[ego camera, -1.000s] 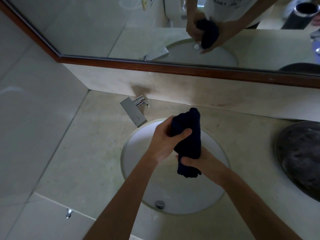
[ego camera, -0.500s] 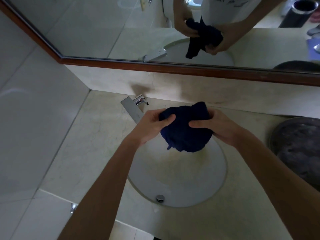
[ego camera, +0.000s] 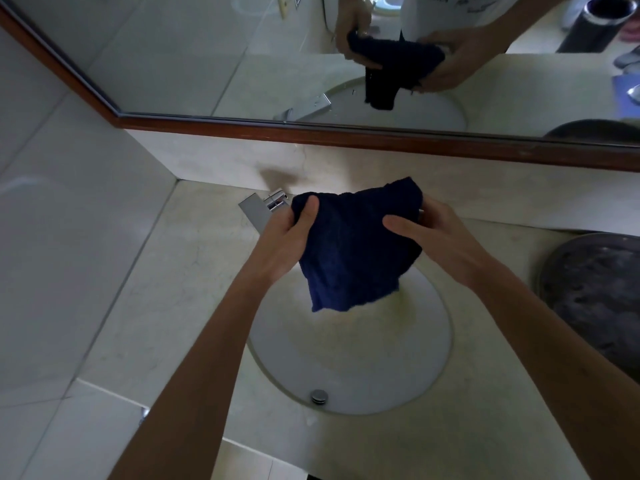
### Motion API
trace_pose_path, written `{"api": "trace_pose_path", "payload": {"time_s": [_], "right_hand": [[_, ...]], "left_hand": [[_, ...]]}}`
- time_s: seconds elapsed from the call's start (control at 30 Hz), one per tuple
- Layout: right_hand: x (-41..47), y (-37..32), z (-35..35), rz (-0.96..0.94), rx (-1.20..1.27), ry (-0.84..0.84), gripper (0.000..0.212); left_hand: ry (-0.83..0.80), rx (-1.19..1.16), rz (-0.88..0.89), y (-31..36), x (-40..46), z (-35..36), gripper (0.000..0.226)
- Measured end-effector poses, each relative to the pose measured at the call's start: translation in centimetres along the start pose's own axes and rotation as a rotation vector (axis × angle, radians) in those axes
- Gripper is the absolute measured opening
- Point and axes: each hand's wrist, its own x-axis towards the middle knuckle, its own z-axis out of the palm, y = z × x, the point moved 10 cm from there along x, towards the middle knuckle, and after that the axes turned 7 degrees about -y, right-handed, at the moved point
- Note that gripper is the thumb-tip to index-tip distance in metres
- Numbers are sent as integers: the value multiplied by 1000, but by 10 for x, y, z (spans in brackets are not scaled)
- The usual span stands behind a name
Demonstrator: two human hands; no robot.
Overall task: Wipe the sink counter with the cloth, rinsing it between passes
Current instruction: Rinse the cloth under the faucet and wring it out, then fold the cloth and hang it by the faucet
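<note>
A dark blue cloth (ego camera: 353, 244) hangs spread out above the white oval sink (ego camera: 349, 362), held up between both hands. My left hand (ego camera: 287, 237) grips its left upper corner, thumb on top. My right hand (ego camera: 429, 233) holds its right side, fingers across the front. The cloth's lower edge dangles free over the basin. The beige marble counter (ego camera: 166, 292) surrounds the sink. A chrome faucet (ego camera: 263, 206) stands at the back left of the basin, partly hidden by my left hand.
A dark round bowl (ego camera: 599, 292) sits on the counter at the right. A mirror with a brown wooden frame (ego camera: 346, 133) runs along the back wall. A tiled wall (ego camera: 62, 220) closes the left side. The drain plug (ego camera: 319, 396) is near the basin's front.
The cloth was twisted into a tight roll between both hands, then bunched, and now is opened out. Both hands have risen and moved apart toward the faucet.
</note>
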Motion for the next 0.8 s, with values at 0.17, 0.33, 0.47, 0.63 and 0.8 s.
{"api": "trace_pose_path", "payload": {"time_s": [0.17,0.33,0.47,0.63,0.8], "right_hand": [[-2,26,-2,132,-4,-86,68],[-7,39,-22,222,-28,152,81],[-10,43,-34,186,-160,298,58],[-2,54,-24,201,-455,133,22],[-7,86,15,346,-797,-213,53]], "left_hand": [[-117,-181,-271,-35,2,15,31],[-264,-315,-308,-62,-4,37,69],[-361,-399,-226,-63,-13,54,110],[-361,298,-81,-58,-13,68,90],[-275,478,-130,-91,-16,70,42]]}}
